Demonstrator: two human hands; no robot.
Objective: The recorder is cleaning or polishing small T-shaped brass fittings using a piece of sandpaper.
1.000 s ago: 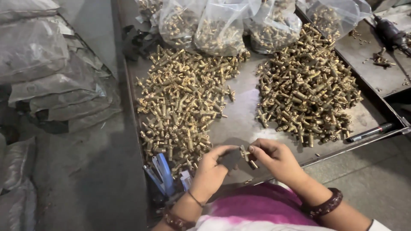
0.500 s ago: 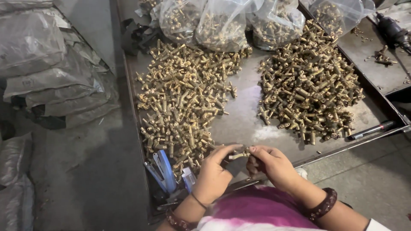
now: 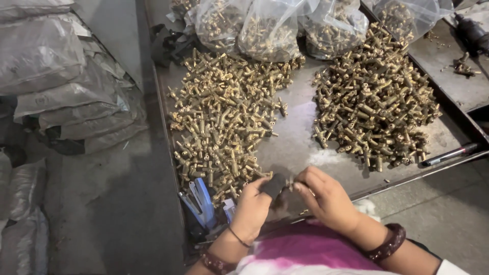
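Note:
My left hand (image 3: 253,208) and my right hand (image 3: 326,197) meet at the near edge of a metal tray (image 3: 298,147). Both pinch a small brass fitting (image 3: 288,184) between their fingertips; a dark pad or cloth (image 3: 274,186) lies under my left fingers. A pile of brass fittings (image 3: 224,125) spreads just beyond my left hand. A second, denser pile of brass fittings (image 3: 374,102) lies farther right, beyond my right hand.
Clear plastic bags of fittings (image 3: 270,25) stand at the tray's far side. A black pen (image 3: 451,154) rests on the tray's right rim. Blue-handled tools (image 3: 201,201) stick up at the near left corner. Grey sacks (image 3: 56,76) are stacked on the floor at left.
Both hands stayed together at the tray's near edge and kept turning the small fitting between the fingertips. The view shifted slightly.

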